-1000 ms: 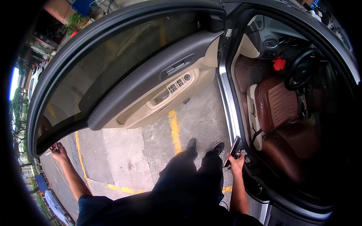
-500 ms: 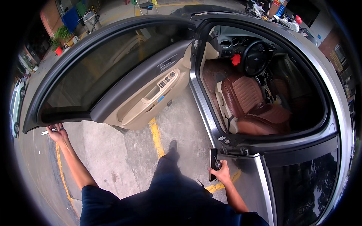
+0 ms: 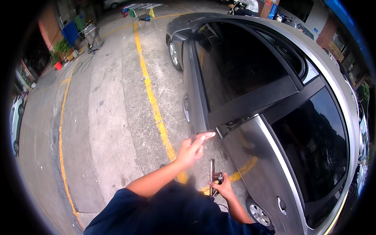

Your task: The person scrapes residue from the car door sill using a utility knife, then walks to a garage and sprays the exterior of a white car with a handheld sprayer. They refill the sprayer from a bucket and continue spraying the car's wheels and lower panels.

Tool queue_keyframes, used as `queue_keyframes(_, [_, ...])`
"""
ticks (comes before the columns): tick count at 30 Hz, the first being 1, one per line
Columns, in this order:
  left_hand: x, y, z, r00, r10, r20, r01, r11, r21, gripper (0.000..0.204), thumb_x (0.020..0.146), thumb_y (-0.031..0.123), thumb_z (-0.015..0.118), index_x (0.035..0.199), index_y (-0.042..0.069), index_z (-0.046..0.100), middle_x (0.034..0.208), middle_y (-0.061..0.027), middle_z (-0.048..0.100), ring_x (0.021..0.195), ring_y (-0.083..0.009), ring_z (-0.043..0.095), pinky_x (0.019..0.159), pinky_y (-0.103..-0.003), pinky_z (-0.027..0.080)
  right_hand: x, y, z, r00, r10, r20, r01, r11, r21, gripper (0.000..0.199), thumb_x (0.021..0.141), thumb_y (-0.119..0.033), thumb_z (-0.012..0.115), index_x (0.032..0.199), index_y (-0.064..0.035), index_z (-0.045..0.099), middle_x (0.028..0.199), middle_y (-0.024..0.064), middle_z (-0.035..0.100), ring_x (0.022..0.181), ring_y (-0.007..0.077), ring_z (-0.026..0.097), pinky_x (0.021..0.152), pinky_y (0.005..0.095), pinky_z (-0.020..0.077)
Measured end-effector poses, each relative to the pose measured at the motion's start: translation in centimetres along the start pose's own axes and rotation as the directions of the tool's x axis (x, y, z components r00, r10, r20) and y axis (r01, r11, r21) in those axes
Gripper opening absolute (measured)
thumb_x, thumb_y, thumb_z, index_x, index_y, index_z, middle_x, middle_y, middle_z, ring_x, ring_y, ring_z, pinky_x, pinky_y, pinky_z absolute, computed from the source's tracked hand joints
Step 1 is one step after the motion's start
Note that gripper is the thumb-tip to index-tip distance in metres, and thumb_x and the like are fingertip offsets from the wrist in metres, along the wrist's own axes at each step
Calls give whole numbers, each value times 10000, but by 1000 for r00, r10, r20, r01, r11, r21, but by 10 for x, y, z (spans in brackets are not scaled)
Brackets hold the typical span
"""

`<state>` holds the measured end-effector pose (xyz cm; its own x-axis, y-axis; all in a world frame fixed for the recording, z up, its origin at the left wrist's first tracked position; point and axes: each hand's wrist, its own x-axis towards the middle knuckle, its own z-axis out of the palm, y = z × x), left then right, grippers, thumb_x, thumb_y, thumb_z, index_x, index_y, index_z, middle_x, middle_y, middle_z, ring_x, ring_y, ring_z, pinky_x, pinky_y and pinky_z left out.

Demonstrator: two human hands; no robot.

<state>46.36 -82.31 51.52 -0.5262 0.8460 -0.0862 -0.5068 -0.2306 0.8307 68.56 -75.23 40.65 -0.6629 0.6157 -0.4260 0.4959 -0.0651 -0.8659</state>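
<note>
My left hand [image 3: 190,152] is at the rear edge of the grey front car door [image 3: 199,94], its fingers reaching toward the door's lower rear corner. A slim silver strip [image 3: 192,132], blurred, stands up from this hand. My right hand [image 3: 224,188] grips a dark, phone-like slab [image 3: 212,176] on edge, with a small metal piece against its back. This hand is low, beside the rear door [image 3: 258,156]. The front door is nearly closed, its rear edge slightly out from the rear door. Its dark window hides most of the seats.
The car's rear wheel [image 3: 259,214] is at the lower right and its front wheel [image 3: 174,53] farther off. Yellow lines [image 3: 150,98] cross the concrete. A folding rack [image 3: 145,11], a red plant pot [image 3: 58,65] and a white car [image 3: 15,117] stand farther away.
The front door has swung from wide open to nearly closed. My left hand has come in from the far left with it. My right hand has shifted slightly lower, still gripping the slab.
</note>
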Motion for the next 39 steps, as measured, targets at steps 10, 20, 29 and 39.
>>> queue_keyframes(10, [-176,-34,-135,982,-92,-164,38,951,-308,538,927,407,492,1298,23,433,1185,-90,564,723,-72,525,614,-219,421,-40,-105,169,971,-219,94,234,950,-206,735,642,-409,804,1118,43,475,1025,194,588,966,278,593,821,363,468])
queue_keyframes(20, [-332,72,-319,769,202,-607,-564,660,-495,674,886,553,281,1280,27,432,1216,-202,530,1081,-288,548,934,-399,446,-71,-179,458,616,-510,601,718,677,-161,699,641,-459,798,1017,-7,420,980,204,623,880,348,640,741,397,512])
queue_keyframes(29, [-439,160,-475,379,403,-833,-854,498,-148,618,897,547,271,1289,98,435,1109,-252,578,854,-243,626,661,-346,542,-11,-199,617,466,-18,885,116,992,-41,391,838,-135,639,1171,-38,458,937,18,549,793,97,524,705,246,428])
queue_keyframes(39, [-501,278,-637,117,297,-948,-888,459,34,629,876,592,322,1290,132,432,1106,-222,574,700,-256,643,539,-387,554,36,-262,827,364,14,931,-46,999,3,271,908,-104,527,1162,-37,461,983,46,588,730,96,556,629,237,445])
